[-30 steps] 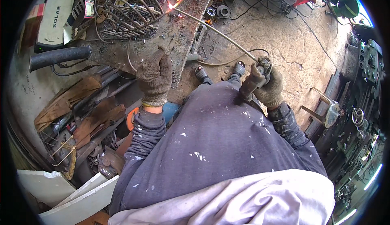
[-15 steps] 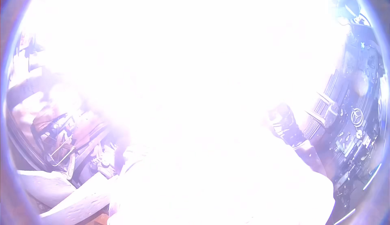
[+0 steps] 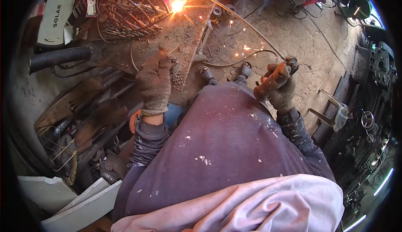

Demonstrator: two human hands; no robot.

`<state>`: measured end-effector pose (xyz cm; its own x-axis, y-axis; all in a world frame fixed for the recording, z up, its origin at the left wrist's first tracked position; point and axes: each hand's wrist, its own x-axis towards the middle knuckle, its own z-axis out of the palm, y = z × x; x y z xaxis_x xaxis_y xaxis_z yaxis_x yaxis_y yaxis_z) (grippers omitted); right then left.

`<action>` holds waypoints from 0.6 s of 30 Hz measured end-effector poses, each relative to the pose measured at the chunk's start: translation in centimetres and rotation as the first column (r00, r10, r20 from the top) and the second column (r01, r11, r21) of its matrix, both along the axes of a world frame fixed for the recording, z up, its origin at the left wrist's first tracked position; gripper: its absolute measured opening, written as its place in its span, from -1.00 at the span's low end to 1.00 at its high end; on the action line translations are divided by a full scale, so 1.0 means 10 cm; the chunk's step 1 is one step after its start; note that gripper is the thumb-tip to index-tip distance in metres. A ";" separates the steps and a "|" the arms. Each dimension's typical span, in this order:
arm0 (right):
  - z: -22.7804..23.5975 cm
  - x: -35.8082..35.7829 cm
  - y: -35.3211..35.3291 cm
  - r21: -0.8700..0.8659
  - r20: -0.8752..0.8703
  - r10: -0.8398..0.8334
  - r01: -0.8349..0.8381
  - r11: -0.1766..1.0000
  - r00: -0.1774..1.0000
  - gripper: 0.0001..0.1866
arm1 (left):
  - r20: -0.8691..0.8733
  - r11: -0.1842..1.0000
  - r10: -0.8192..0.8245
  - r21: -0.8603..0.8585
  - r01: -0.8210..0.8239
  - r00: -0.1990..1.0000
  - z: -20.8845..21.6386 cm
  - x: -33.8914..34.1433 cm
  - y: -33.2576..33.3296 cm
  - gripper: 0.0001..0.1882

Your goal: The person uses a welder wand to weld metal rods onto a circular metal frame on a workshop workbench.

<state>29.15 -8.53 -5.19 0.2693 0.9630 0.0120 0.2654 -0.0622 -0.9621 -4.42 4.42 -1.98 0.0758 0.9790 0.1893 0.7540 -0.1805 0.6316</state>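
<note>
My gloved right hand (image 3: 281, 84) is closed around the orange-brown handle of a welding electrode holder (image 3: 272, 81). From its dark head a long, thin welding rod (image 3: 247, 24) reaches up and left to the metal table. Close to the rod's far end a bright glow (image 3: 177, 5) burns beside a frame of bent metal bars (image 3: 134, 5). My gloved left hand (image 3: 155, 75) rests at the table's near edge, fingers curled. A short thin rod (image 3: 178, 47) comes out at its fingertips; the grip itself is partly hidden.
The rusty metal table (image 3: 180, 31) ends just right of my left hand. Sparks (image 3: 247, 47) scatter over the concrete floor. A cable (image 3: 234, 64) loops near my feet. Scrap metal (image 3: 83, 123) lies left, a small stool (image 3: 335, 110) stands right, and a dark pipe (image 3: 60, 59) juts out at left.
White glare that covered most of the view half a second ago has shrunk to a small orange glow. Both hands and the table now show; hand motion cannot be judged through the glare.
</note>
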 end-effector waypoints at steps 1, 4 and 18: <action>0.01 0.00 0.01 0.024 0.064 -0.003 0.002 1.000 0.998 -0.56 | 0.006 1.000 0.002 -0.012 -0.002 1.000 0.03 0.00 0.01 -0.72; -0.03 0.00 0.00 0.032 0.014 -0.043 0.043 0.999 0.999 -0.55 | 0.012 0.993 0.031 -0.112 -0.030 0.999 0.06 -0.01 0.04 -0.73; 0.08 -0.03 -0.01 -0.046 0.117 0.033 -0.028 0.999 0.993 -0.57 | 0.238 0.958 0.121 -0.284 -0.050 0.964 0.13 -0.03 0.07 -0.76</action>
<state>28.90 -8.64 -4.43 0.2389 0.9710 -0.0010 0.3793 -0.0943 -0.9204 -4.70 5.14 -0.72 -0.0257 0.9961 -0.0839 0.5698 0.0835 0.8175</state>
